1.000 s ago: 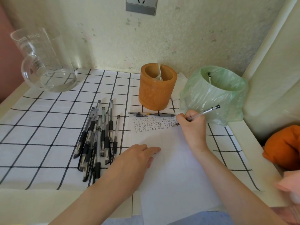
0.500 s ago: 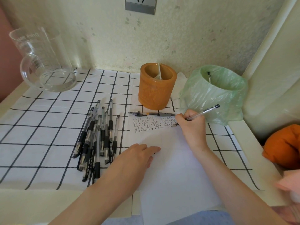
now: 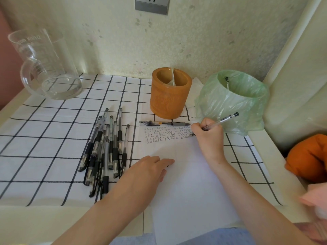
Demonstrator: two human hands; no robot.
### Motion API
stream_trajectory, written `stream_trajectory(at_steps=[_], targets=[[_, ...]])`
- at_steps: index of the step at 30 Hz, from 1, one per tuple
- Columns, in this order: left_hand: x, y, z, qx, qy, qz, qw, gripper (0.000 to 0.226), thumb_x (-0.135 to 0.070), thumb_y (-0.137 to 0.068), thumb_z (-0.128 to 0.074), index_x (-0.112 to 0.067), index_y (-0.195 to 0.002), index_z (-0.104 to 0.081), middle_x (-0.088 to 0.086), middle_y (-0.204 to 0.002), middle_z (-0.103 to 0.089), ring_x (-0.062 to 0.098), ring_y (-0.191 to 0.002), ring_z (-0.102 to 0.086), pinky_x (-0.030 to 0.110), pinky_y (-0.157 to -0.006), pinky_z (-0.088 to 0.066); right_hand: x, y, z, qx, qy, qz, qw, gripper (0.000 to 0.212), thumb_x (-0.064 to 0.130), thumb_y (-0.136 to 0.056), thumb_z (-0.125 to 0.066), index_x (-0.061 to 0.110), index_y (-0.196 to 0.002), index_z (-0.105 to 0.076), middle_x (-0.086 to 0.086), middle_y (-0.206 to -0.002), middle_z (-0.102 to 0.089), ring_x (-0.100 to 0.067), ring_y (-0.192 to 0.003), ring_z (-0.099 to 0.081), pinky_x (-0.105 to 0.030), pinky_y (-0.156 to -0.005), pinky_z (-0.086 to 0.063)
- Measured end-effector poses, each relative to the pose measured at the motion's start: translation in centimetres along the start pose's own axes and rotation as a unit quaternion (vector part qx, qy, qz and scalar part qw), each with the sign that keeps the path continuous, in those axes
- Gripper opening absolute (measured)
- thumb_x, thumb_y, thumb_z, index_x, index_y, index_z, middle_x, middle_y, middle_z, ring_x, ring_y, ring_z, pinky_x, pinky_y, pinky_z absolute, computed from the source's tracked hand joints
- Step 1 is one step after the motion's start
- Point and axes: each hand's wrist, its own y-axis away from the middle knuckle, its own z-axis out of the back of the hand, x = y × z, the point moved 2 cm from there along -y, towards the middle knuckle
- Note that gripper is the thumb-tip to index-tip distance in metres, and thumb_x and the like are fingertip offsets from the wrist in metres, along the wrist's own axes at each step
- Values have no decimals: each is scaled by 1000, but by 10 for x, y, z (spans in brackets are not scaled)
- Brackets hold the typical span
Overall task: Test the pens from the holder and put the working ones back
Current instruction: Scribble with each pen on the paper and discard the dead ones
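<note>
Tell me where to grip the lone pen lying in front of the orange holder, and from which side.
Pinch the lone pen at its left half, from straight above. It lies flat and crosswise, so only its top and long sides are free; the orange holder stands close behind it, and the right hand crowds its right end.

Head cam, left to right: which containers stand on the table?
glass jug → orange pen holder → bin lined with a green bag
</note>
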Motion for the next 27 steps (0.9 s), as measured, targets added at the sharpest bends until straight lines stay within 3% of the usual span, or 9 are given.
stream_trajectory(at_steps=[4, 8, 11, 14, 17, 20, 24, 27], targets=[[-1, 1, 1, -14, 6, -10, 1000, 42, -18, -90, -33, -20, -125, -57, -7, -74, -47, 13, -74, -47, 40, -67, -52, -1, 0, 0, 1, -2, 4, 1000, 36, -6, -75, -57, 11, -53, -34, 4, -48, -26, -5, -45, -22, -17, -43, -20], [-3, 2, 5, -11, 19, 5, 1000, 38, -15, -98, -38, -29, -132, -48, -6, -85, -50, 13, -83, -53, 31, -75, -47, -4, -2, 1, 6, -17, -12, 1000, 36, -2, -78, -59, 12, -53, -38, 8, -44, -31, -5, -45, -27, -20, -46, -25], [-7, 0, 19, -30, 120, 47, 991, 41, -16, -96, -44, -40, -130, -45, -10, -83, -56, 3, -72, -56, 14, -68, -44, 2, 0, 5, 0, -85, -41, 995, 42, 6, -85, -63, 17, -52, -39, 10, -39, -35, -10, -41, -30, -24, -47, -27], [-10, -2, 35, -71, 243, 80, 964, 49, -17, -87, -59, -42, -127, -43, -9, -75, -65, 1, -66, -58, 5, -65, -41, 26, 6, 7, 61, -161, -66, 983, 36, 22, -85, -68, 12, -59, -45, 6, -40, -40, -12, -38, -33, -21, -41, -28], [-8, -4, 44, -117, 325, 113, 932, 51, -22, -79, -68, -33, -123, -43, -5, -77, -71, 3, -67, -62, 9, -69, -45, 53, 18, 6, 175, -246, -126, 945, 25, 34, -75, -68, 11, -68, -62, 0, -48, -48, -13, -43, -40, -19, -41, -30], [-8, -3, 47, -126, 349, 139, 918, 56, -27, -72, -73, -33, -120, -44, -2, -76, -71, 6, -68, -63, 8, -69, -45, 67, 34, 8, 238, -271, -152, 920, 24, 33, -76, -63, 12, -66, -70, -2, -49, -50, -12, -43, -43, -17, -40, -31], [-10, -1, 47, -122, 335, 152, 922, 60, -28, -71, -75, -34, -122, -44, -4, -75, -71, 11, -64, -61, 11, -64, -43, 69, 46, 6, 256, -233, -120, 931, 20, 26, -83, -61, 8, -74, -65, -4, -50, -51, -14, -42, -43, -19, -39, -29], [-13, -1, 45, -117, 316, 150, 929, 58, -26, -73, -75, -34, -122, -45, -6, -71, -70, 6, -56, -55, 9, -60, -41, 68, 47, 5, 253, -217, -97, 938, 11, 13, -89, -59, 7, -80, -58, -6, -51, -54, -15, -41, -45, -20, -39, -29]])
